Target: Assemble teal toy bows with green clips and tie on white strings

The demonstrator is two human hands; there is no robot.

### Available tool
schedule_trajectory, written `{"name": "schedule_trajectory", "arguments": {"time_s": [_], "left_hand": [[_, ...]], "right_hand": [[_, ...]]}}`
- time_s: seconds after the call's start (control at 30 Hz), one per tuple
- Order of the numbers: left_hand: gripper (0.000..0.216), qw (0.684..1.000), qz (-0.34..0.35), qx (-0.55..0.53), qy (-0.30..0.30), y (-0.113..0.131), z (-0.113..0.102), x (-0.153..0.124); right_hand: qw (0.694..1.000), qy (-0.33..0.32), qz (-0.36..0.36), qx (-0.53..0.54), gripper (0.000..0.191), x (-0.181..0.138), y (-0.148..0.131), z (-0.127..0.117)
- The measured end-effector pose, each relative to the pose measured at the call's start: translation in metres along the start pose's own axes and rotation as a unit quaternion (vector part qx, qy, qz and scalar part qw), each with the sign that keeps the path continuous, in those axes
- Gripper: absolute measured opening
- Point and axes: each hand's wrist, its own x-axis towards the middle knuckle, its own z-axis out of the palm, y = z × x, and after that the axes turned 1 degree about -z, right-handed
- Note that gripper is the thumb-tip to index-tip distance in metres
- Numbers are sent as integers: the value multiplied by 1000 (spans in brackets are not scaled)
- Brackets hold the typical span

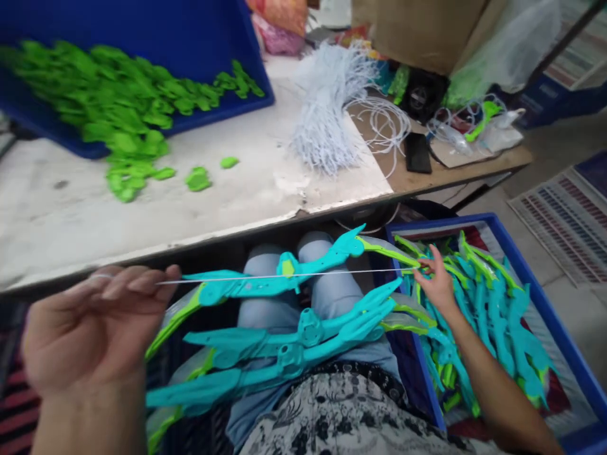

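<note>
A white string (332, 273) is pulled straight across a turquoise toy bow (251, 286) with lime-green limbs, which lies over the lap. My left hand (95, 322) is closed around the string's left end, with its fingers curled. At the bow's right limb tip, my right hand (434, 281) pinches the tip where the string meets it; some of its fingers are raised. Two more turquoise toy bows (265, 344) lie across the thighs below, without visible strings.
A blue crate (509, 243) of similar bows stands at the right. On the white-topped table (227, 208) are a tilted blue bin (190, 38) spilling green pieces (118, 95), a bundle of white strings (327, 107) and a dark phone-like slab (418, 153).
</note>
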Motion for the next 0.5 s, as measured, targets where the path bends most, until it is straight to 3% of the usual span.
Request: {"name": "schedule_trajectory", "arguments": {"time_s": [0.07,0.13,0.23,0.3,0.37,0.43,0.5], "left_hand": [[20,996,-33,-75,32,0,-8,-12],[15,993,-43,-94,53,-7,-9,-22],[40,989,-62,-115,71,-21,-3,-32],[43,987,-78,-128,52,-29,3,-37],[40,985,-98,-138,16,-34,10,-42],[39,980,-125,-153,-21,-37,15,-46],[41,972,-146,-178,-42,-38,15,-50]], "right_hand": [[998,-6,-25,-51,59,17,-2,-4],[990,14,-94,-108,48,36,-21,-3],[963,5,-250,-103,35,55,-84,21],[922,-90,-373,-56,31,51,-141,55],[847,-201,-490,-50,37,37,-193,97],[788,-280,-539,-97,52,19,-231,137],[760,-339,-534,-149,60,9,-253,164]]}}
